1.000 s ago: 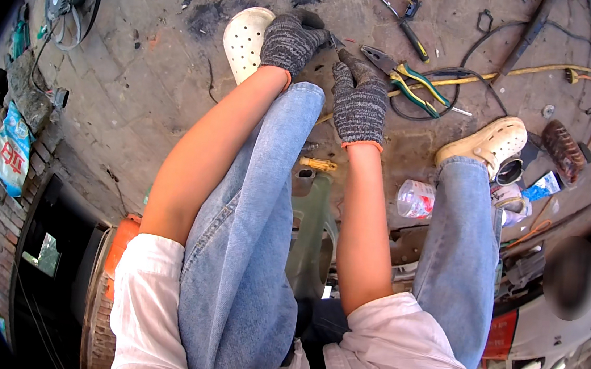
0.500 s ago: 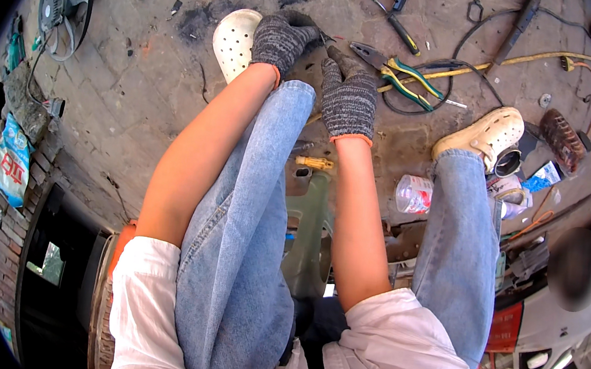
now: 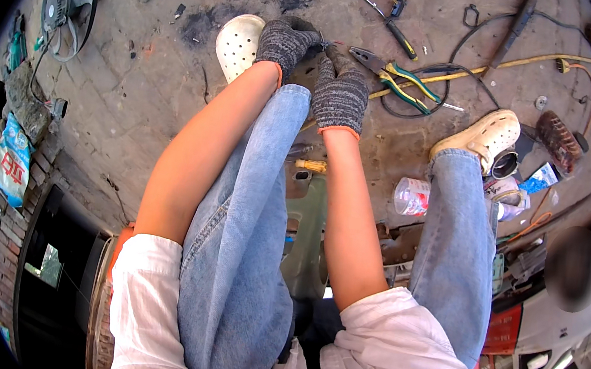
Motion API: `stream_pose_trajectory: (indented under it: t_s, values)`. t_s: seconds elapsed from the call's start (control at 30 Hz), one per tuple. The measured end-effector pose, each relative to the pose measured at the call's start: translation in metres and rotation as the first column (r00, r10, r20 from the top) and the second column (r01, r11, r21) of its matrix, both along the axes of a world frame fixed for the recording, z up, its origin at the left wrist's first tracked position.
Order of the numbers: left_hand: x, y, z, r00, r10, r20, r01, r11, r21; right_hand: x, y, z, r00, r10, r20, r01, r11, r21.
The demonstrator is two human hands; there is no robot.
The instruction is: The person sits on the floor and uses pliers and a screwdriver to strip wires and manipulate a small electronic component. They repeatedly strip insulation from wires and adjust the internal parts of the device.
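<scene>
Both of my hands wear dark grey knitted gloves with orange cuffs. My left hand (image 3: pixel 287 46) is beside the pale clog (image 3: pixel 238 45) on my left foot, its fingers closed in a pinch. Fingertip to fingertip with it is my right hand (image 3: pixel 340 96), its fingers also drawn together. A tiny dark piece (image 3: pixel 325 43) shows between them, too small to name. Just right of my right hand, combination pliers (image 3: pixel 390 71) with green and yellow handles lie on the ground, jaws toward the gloves. Beyond the pliers rests a hook pick (image 3: pixel 399 39) with a black and yellow handle.
A black cable (image 3: pixel 473 31) and a yellow hose (image 3: pixel 521 59) cross the ground at right. Nearby are a brown brush (image 3: pixel 560 138), a clear plastic container (image 3: pixel 411 197) and a yellow-handled tool (image 3: pixel 311 165). A fan (image 3: pixel 60 8) stands far left, above a blue-white bag (image 3: pixel 11 163).
My right hand has shifted slightly left, closer to my left hand. The tiny dark piece shows a little more between the fingertips. The view has moved slightly.
</scene>
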State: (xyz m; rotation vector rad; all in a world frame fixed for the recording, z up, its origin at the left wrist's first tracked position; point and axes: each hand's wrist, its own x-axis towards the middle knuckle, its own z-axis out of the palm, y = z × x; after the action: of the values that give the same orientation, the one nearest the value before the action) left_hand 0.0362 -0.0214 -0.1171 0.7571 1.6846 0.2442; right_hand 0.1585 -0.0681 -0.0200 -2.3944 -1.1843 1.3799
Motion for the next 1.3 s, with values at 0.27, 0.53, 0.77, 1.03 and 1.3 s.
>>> stream_pose_trajectory:
  t_s: [0.27, 0.53, 0.77, 1.03, 1.3]
  values:
    - [0.009, -0.006, 0.02, 0.999, 0.038, 0.017, -0.038, 0.999, -0.006, 0.014, -0.006, 0.02, 0.996, -0.031, -0.08, 0.026, 0.998, -0.057]
    - [0.011, -0.001, 0.024, 0.992, 0.112, 0.061, -0.11, 0.993, -0.039, 0.005, -0.004, 0.012, 1.0, -0.017, -0.005, 0.017, 0.999, -0.035]
    - [0.006, 0.0, 0.023, 0.991, 0.117, 0.068, -0.111, 0.99, -0.084, 0.009, -0.002, 0.02, 0.999, -0.012, -0.053, 0.007, 0.996, -0.088]
    - [0.006, 0.001, 0.027, 0.968, 0.215, 0.127, -0.198, 0.971, -0.134, 0.007, -0.007, 0.01, 0.996, -0.055, -0.067, 0.055, 0.998, -0.011]
    - [0.012, 0.0, 0.033, 0.97, 0.212, 0.117, -0.196, 0.971, -0.138, 0.006, -0.004, 0.014, 0.994, -0.075, -0.074, 0.071, 0.996, -0.062]
